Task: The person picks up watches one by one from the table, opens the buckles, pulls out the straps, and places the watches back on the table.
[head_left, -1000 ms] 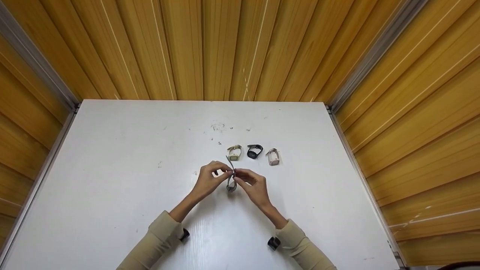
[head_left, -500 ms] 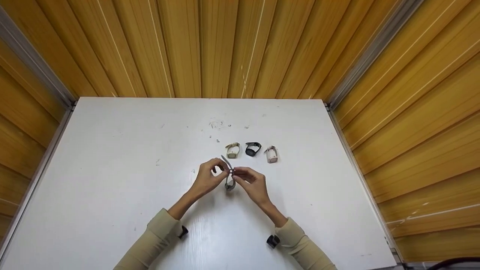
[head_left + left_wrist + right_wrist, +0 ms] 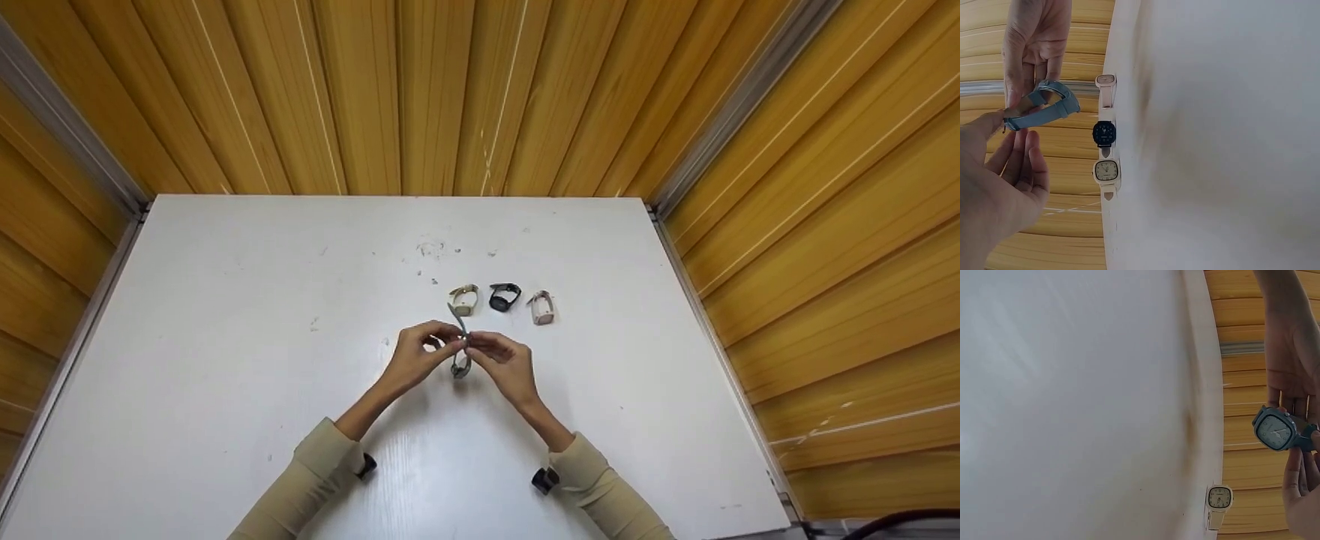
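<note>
A blue-grey wristwatch is held up between both hands, its strap bent into a loop with the dial hanging on the near side. My left hand pinches the strap near its ends between thumb and fingers. From the other side my right hand pinches the same spot, the fingertips of both hands nearly meeting. One strap end sticks out beyond the fingers. The square dial shows in the right wrist view. Fingers hide the buckle area, so how the strap ends lie there cannot be told.
Beyond the hands, a cream watch, a black watch and a pink watch stand in a row on the white table. Wood-patterned panels wall the back and sides.
Both hands keep their pinch on the watch and have hardly moved. The projecting strap end swung left, then back upright, now reaching slightly farther from the fingers. The head view has shifted slightly.
</note>
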### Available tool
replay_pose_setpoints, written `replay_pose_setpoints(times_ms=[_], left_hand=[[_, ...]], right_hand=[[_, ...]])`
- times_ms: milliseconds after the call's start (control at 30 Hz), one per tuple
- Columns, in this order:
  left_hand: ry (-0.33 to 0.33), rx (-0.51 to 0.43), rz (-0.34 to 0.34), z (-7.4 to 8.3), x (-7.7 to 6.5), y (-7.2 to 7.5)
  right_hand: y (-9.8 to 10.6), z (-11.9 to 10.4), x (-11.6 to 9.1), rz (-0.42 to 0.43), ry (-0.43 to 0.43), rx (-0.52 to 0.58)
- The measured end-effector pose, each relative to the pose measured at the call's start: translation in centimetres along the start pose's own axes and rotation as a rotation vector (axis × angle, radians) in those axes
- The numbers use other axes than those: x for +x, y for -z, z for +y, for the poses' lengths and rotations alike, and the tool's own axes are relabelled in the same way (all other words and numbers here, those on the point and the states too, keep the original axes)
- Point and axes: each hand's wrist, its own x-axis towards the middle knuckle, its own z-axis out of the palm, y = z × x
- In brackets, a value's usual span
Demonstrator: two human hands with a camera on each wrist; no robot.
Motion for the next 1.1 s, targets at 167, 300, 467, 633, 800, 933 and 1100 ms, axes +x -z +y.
replay_pose_setpoints(times_ms=[167,300,467,633,800,933,1100], left_hand=[[-0.007,-0.012,-0.024,2.1,-0.4,0.3],[-0.017,-0.031,-0.02,3.1,-0.9,0.5],[-0.027,-0.024,0.001,3.0,-1.1,0.3],[-0.022,-0.026,0.008,2.9,-1.1,0.2],[-0.02,-0.023,0.023,1.4,-0.7,-0.1],[-0.028,-0.028,0.038,-0.6,-0.1,-0.3],[-0.041,-0.035,0.029,-0.6,0.0,0.0]], right_hand=[[0.1,0.2,-0.1,-0.006,0.008,-0.018],[0.1,0.4,-0.3,-0.017,0.009,-0.039],[0.2,0.5,-0.4,-0.022,0.006,-0.044],[0.3,0.5,-0.5,-0.019,-0.01,-0.045],[0.7,1.6,-0.3,-0.028,-0.013,-0.06],[1.1,3.1,-0.1,-0.038,0.006,-0.077],[1.0,3.0,0.0,-0.022,-0.03,-0.066]])
